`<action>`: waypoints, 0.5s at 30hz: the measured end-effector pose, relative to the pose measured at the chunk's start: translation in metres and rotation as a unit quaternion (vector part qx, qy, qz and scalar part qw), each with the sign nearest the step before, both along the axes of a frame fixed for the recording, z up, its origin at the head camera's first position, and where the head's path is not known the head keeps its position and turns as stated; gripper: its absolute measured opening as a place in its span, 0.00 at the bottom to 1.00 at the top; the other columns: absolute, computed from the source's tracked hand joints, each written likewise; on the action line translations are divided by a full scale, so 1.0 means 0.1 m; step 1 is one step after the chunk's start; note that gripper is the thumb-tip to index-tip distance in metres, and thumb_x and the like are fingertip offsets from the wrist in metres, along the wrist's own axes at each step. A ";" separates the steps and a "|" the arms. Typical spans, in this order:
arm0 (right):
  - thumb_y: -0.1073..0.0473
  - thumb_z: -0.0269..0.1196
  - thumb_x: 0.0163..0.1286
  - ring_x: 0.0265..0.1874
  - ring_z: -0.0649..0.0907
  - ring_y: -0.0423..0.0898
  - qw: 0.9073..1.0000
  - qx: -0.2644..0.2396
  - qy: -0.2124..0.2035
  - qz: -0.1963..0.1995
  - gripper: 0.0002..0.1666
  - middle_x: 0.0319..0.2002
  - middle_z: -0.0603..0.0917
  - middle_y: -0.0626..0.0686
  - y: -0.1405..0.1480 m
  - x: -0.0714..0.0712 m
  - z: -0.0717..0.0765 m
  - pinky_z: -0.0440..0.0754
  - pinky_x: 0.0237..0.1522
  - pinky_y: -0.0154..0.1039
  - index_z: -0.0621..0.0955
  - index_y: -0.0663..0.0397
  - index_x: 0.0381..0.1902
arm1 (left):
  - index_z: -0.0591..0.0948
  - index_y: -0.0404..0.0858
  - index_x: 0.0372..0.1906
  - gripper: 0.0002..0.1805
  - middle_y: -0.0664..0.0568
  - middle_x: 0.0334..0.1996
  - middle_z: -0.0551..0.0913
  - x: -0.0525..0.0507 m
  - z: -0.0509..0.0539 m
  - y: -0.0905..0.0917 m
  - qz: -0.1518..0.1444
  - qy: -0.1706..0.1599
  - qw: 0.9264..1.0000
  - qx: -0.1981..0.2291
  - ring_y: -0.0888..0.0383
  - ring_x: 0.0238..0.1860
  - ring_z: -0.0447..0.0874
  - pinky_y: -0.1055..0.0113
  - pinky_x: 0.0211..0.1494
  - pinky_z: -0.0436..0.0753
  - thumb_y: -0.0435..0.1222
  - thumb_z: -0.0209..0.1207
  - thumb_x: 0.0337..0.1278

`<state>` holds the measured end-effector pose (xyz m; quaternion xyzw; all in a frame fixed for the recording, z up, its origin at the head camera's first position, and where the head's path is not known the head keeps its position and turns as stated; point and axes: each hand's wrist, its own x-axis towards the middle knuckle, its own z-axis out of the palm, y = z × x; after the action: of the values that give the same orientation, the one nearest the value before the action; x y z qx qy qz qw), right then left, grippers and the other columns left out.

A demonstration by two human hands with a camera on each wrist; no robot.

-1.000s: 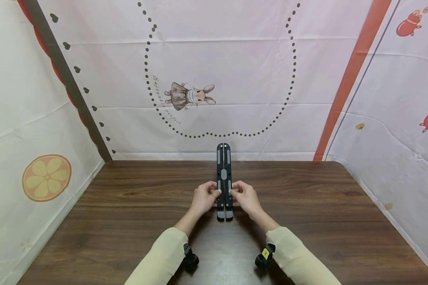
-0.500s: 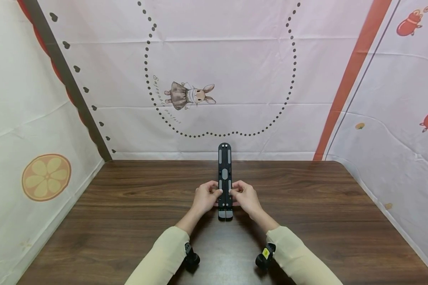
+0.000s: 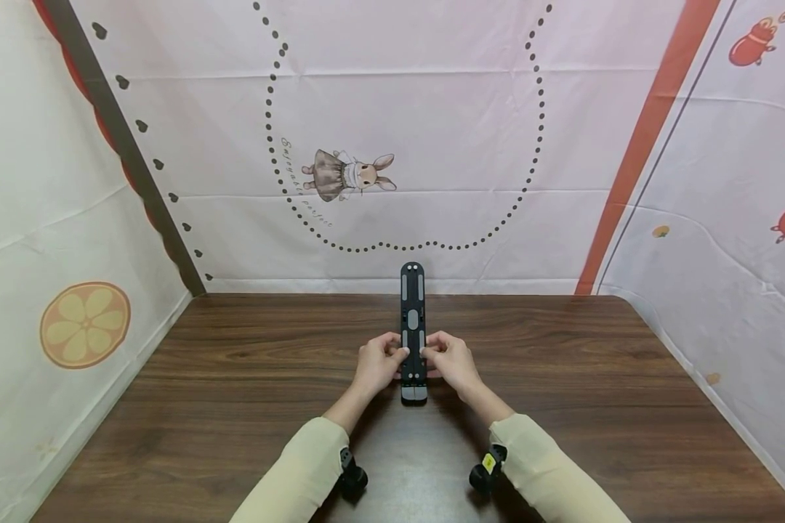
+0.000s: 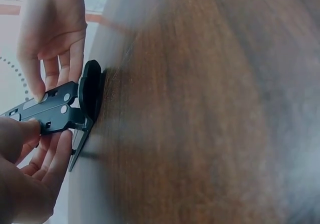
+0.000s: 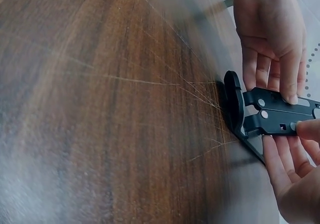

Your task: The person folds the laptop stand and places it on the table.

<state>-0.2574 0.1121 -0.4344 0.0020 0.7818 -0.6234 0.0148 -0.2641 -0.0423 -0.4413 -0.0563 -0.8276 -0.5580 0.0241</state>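
Observation:
A black folding laptop stand stands at the middle of the table, its two long bars side by side with grey pads along them. From its left edge my left hand grips it, thumb on the front face and fingers behind. My right hand pinches the right edge at the same height. In the left wrist view the stand's lower end shows rivets and an upturned lip close to the tabletop. A thin leg of the stand reaches down behind it in the right wrist view.
The brown wood-grain table spreads out on both sides of the hands. Behind it hangs a printed white cloth, with more cloth at the left and right. A small black camera sits at each wrist.
The gap between the stand's two bars has closed, the left bar shifting right against the other. My left hand has moved slightly right with it; the right hand has stayed nearly still.

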 end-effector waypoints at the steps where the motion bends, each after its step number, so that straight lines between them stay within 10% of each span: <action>1: 0.66 0.60 0.62 0.27 0.84 0.46 1.000 -0.001 0.000 0.001 0.08 0.31 0.80 0.56 0.00 0.00 0.00 0.83 0.32 0.47 0.80 0.61 0.40 | 0.81 0.36 0.40 0.07 0.48 0.23 0.79 0.00 0.00 0.00 0.001 0.002 1.000 -0.003 0.60 0.18 0.80 0.68 0.21 0.81 0.31 0.58 0.56; 15: 0.66 0.59 0.62 0.29 0.84 0.46 1.000 0.012 -0.016 0.021 0.08 0.32 0.78 0.56 0.03 -0.02 0.05 0.83 0.33 0.47 0.78 0.61 0.40 | 0.83 0.37 0.38 0.08 0.52 0.21 0.80 0.03 0.05 -0.02 0.014 0.013 0.998 -0.067 0.62 0.16 0.78 0.70 0.18 0.78 0.35 0.60 0.55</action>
<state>-0.2591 0.1154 -0.4299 -0.0044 0.7885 -0.6136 0.0411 -0.2608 -0.0439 -0.4365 -0.0533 -0.8633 -0.5004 0.0389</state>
